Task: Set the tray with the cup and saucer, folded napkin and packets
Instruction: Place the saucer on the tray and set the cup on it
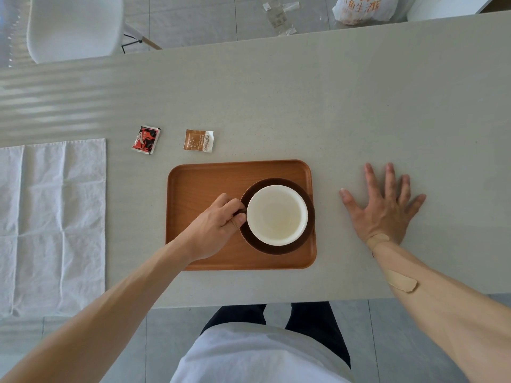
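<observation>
On the wooden tray (pixel 199 189), right half: left hand (pixel 214 228) has its grip closed on the handle of the white cup (pixel 277 215), fingers curled round it, thumb against the cup wall. The handle itself is mostly hidden by the fingers. Cup sits upright, centred on the dark brown saucer (pixel 309 233); the inside looks empty, cream-coloured, nothing visible in it. Saucer sits flat on the tray, its right edge reaching the tray's right rim. Left half of the tray is bare wood, with only the hand and wrist over it.

Right hand (pixel 385 208) is off the tray, flat on the worktop (pixel 331 106) to the tray's right, palm down, fingers spread, grip released, holding nothing. Tan adhesive strips on that wrist and forearm.

Packets are not on the tray: brown sugar-type packet (pixel 198 140) lies on the worktop just beyond the tray's far-left corner; red-and-black packet (pixel 146 139) lies further left, near it but apart. Print on both too small to read.

White cloth napkin (pixel 52 225) lies spread open and creased at the worktop's left end, well apart from the tray, running out of view at the left.

Beyond the worktop: white chair (pixel 74 26) at far left, printed plastic bag (pixel 365 8) on the floor at far right.
</observation>
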